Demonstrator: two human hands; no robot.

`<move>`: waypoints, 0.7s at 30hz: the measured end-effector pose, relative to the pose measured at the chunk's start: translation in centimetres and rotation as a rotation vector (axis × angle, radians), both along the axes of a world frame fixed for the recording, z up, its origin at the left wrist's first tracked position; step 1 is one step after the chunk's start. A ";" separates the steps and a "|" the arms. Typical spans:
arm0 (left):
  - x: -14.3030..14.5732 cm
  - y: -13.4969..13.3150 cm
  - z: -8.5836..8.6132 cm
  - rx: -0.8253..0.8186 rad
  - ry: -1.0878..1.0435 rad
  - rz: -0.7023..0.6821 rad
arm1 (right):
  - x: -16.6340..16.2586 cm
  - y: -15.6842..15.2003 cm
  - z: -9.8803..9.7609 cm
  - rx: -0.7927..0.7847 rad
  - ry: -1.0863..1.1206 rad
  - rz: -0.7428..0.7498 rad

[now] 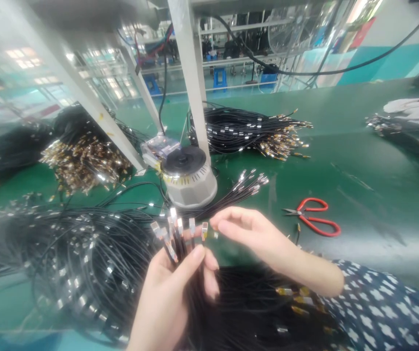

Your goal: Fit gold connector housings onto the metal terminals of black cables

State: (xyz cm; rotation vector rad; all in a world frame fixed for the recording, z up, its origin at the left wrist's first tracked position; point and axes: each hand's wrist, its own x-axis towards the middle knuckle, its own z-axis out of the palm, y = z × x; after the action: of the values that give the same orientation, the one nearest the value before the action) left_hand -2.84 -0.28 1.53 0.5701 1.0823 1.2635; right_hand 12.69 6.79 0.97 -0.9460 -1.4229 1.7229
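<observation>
My left hand (169,287) is wrapped round a bunch of black cables, their silver metal connectors (180,225) standing up in a fan above the thumb. Just to the right, my right hand (257,236) has its thumb and fingers pressed together beside the rightmost connector (204,228). A tiny pale and yellowish bit shows below those fingertips; whether they grip anything is too small to make out. More black cables (246,297) lie beneath both hands, some with yellowish ends. Behind the hands, a smaller bundle of cables with silver tips (253,183) rests on the green table (341,170).
Red-handled scissors or snips (314,216) lie at right. A grey round device with a black top (187,175) stands beyond the hands, beside metal posts (191,73). Cable heaps (85,165) fill the left; another bundle (246,129) lies behind, and white cloth (417,112) far right.
</observation>
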 end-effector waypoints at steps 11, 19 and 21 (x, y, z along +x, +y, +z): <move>0.2 0.2 0.0 -0.024 -0.019 0.045 | -0.6 -0.6 0.5 0.061 0.037 -0.047; -0.2 0.1 -0.1 -0.039 -0.039 0.043 | -0.7 -0.5 0.1 0.005 0.137 -0.009; -0.1 0.0 -0.1 -0.025 -0.032 0.037 | -0.7 -0.5 0.3 0.020 0.130 0.005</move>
State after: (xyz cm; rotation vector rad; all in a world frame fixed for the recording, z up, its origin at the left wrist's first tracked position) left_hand -2.98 -0.25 1.47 0.5116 1.0845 1.2860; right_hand 12.04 6.30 1.31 -0.8048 -1.3561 1.7382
